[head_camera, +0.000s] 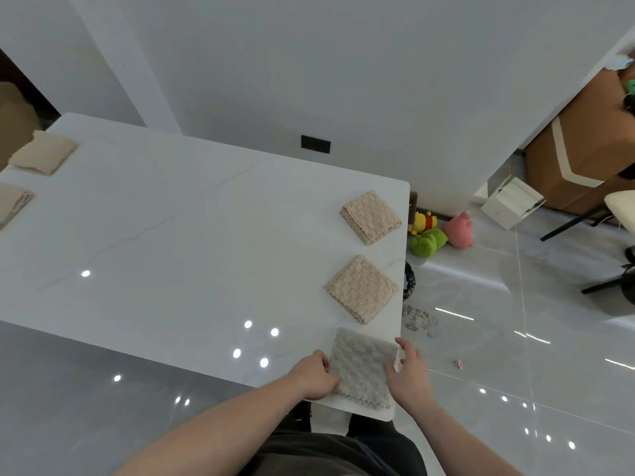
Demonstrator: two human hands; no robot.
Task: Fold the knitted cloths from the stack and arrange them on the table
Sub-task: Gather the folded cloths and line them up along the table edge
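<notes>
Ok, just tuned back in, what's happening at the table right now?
A person is folding knitted cloths. Both hands are on a grey cloth at the near right corner of the white table: the left hand holds its left edge, the right hand grips its right edge. Two folded beige cloths already lie in a row beyond it along the right edge. Two more beige cloths sit at the far left end.

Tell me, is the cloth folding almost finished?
Two folded beige cloths lie along the table's right edge. Both hands, left and right, hold a grey cloth at the near corner. Two more beige cloths wait far left.
</notes>
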